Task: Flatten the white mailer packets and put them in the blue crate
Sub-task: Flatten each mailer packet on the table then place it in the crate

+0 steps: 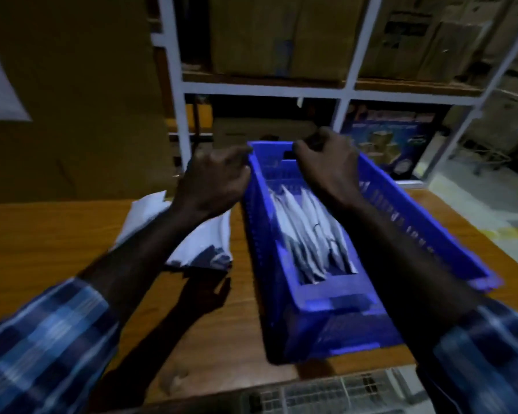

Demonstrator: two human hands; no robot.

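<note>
The blue crate (335, 306) stands lengthwise on the wooden table, with several white mailer packets (308, 234) standing on edge inside it. My left hand (210, 180) grips the crate's far left corner. My right hand (326, 162) grips the far rim at the handle slot, its fingers curled over the edge. More white mailer packets (204, 243) lie in a loose pile on the table left of the crate, partly hidden under my left forearm. The frame is dim and blurred.
The wooden table (57, 243) runs left and right, with its near edge at the bottom. A white metal rack (263, 88) with cardboard boxes stands behind it. A large brown box (72, 100) rises at the left. A light grille lies below the table's near edge.
</note>
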